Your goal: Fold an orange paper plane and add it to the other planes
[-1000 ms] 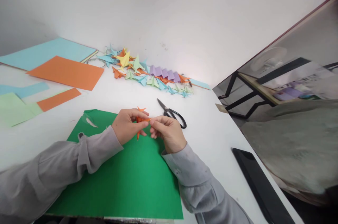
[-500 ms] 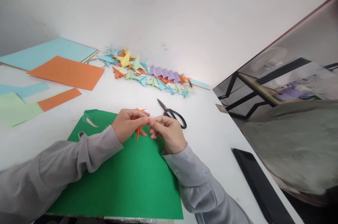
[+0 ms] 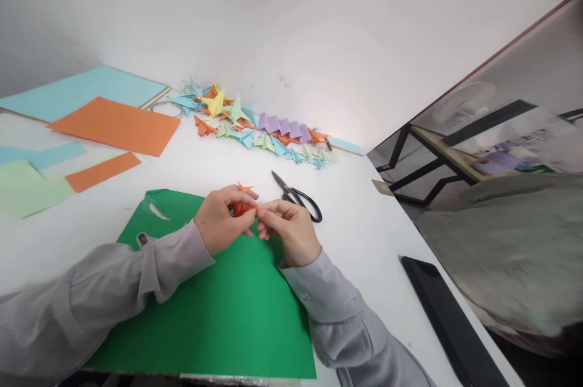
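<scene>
A small orange folded paper figure is pinched between both my hands above a green sheet on the white table. My left hand grips it from the left with fingers curled around it. My right hand pinches its right side with thumb and fingertips. Only a pointed tip and a bit of the body of the paper figure show between my fingers. Both arms are in grey sleeves.
Black scissors lie just beyond my right hand. A row of coloured folded paper figures lines the wall. Orange, blue and pale green sheets lie at the left. A black flat object sits at the right table edge.
The long orange point that hung below my left hand is gone from sight, folded or tucked in between my fingers. My hands have closed together slightly.
</scene>
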Available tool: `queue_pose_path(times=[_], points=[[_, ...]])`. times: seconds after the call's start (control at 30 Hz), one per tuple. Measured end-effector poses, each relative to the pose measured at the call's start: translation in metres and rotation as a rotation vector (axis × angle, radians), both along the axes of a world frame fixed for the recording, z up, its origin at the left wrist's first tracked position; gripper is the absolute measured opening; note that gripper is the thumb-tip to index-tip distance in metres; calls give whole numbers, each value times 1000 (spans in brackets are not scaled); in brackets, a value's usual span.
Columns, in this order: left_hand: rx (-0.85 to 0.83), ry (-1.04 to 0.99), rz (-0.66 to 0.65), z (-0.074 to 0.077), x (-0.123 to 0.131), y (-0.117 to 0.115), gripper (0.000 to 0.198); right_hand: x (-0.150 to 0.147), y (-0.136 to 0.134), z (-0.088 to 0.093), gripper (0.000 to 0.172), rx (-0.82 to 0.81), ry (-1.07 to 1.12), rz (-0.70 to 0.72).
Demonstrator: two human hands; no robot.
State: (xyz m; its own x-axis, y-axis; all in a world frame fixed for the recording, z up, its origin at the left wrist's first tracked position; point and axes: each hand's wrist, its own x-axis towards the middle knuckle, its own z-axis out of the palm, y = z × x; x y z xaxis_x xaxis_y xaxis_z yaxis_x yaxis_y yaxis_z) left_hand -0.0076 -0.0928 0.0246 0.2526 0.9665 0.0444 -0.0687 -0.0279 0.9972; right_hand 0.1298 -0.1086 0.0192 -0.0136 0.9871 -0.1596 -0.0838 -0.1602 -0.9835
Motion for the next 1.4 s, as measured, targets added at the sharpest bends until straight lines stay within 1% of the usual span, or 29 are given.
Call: queue_pose_path(times=[0.13,0.27,0.47,0.57,0.63,0.73,0.87,1.13,1.23,1.4], points=[[31,-4,-6,-1,0,1,10,0,1,-1,16,2,36,21],[21,-11,-9,-2,1,2,10,2,1,-2,19,11,57,36],[-28,-12,-1,-1,1,1,11,3,1,-2,25,31,3,39],[-38,-7,0,1,1,0,12,1,0,-1,28,57,-59,9],[-36,-4,4,1,1,-1,12,0,-1,-1,28,81,-74,-12],[-30,-13,-4,1,0,-1,12,-1,-2,-1,28,96,-48,-4],[-16,-12,-26,2,0,0,12,0,0,-2,24,99,-13,6],[0,-20,32,4,0,3,13,2,1,-4,22,100,87,15],[12,-13,46,3,0,3,13,1,1,-4,22,85,84,8],[4,4,33,2,0,2,13,0,1,-2,24,69,43,-5]])
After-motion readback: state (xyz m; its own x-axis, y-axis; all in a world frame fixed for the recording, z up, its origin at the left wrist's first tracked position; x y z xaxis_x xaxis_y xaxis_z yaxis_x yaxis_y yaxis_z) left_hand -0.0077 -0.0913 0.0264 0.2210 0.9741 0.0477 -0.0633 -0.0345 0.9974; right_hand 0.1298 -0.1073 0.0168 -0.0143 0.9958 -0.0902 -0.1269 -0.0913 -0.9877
